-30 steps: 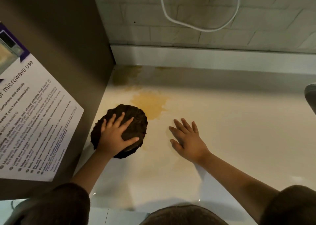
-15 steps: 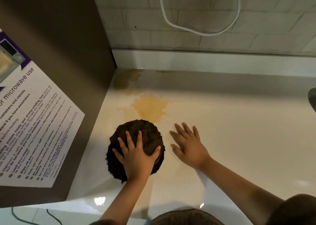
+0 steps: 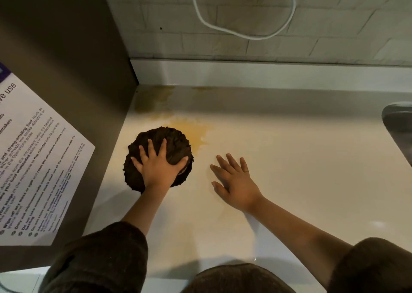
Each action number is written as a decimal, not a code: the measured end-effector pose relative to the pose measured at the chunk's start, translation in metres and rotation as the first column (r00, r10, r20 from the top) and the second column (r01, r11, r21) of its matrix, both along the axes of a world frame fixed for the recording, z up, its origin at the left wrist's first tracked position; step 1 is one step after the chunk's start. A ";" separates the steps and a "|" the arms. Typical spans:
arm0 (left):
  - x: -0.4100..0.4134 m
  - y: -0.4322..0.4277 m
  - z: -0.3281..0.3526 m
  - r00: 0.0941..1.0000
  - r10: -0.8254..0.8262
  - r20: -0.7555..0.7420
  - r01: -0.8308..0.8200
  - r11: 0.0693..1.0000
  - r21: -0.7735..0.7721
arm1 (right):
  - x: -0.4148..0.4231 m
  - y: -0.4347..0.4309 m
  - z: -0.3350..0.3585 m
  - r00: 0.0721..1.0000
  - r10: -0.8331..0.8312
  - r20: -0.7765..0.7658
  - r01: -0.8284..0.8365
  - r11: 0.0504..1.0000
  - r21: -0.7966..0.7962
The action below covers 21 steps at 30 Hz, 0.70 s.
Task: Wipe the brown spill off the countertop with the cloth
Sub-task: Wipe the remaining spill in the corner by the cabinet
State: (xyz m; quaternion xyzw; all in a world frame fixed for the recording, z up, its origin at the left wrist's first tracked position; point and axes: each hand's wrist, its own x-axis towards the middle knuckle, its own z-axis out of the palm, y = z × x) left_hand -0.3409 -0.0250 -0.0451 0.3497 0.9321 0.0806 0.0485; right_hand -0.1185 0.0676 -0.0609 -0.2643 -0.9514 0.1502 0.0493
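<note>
A dark brown bunched cloth (image 3: 169,141) lies on the pale countertop (image 3: 312,170), close to the microwave's side. My left hand (image 3: 159,168) presses flat on the cloth with fingers spread. A yellow-brown spill (image 3: 196,132) shows just right of the cloth's far edge, and a darker patch of it (image 3: 151,99) sits in the back corner. Faint brown smears spread over the counter nearer me. My right hand (image 3: 236,181) rests flat on the counter to the right of the cloth, fingers apart, holding nothing.
A dark microwave (image 3: 66,70) with a printed use notice (image 3: 38,170) walls off the left side. A white cable (image 3: 245,32) hangs on the tiled back wall. A metal sink's rim (image 3: 396,123) shows at the right edge.
My left hand has slid the cloth back left and away from me, onto the left part of the spill. The right hand has stayed planted on the counter.
</note>
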 end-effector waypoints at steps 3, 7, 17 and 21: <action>0.001 -0.011 -0.001 0.997 -0.078 -0.006 0.078 0.996 -0.031 | 0.000 0.000 0.001 1.000 0.005 -0.011 -0.005 1.000 -0.002; 0.021 -0.042 -0.006 0.985 -0.158 -0.069 0.160 0.987 0.022 | 0.000 0.000 0.002 1.000 0.009 -0.019 -0.009 1.000 -0.012; 0.127 -0.079 -0.011 0.996 -0.089 -0.021 0.089 0.996 0.006 | -0.001 0.000 0.009 0.904 -0.220 -0.367 0.100 0.943 -0.319; 0.129 -0.061 -0.010 0.994 -0.100 -0.033 0.100 0.995 -0.003 | 0.005 0.004 0.019 0.776 -0.412 -0.477 0.115 0.837 -0.535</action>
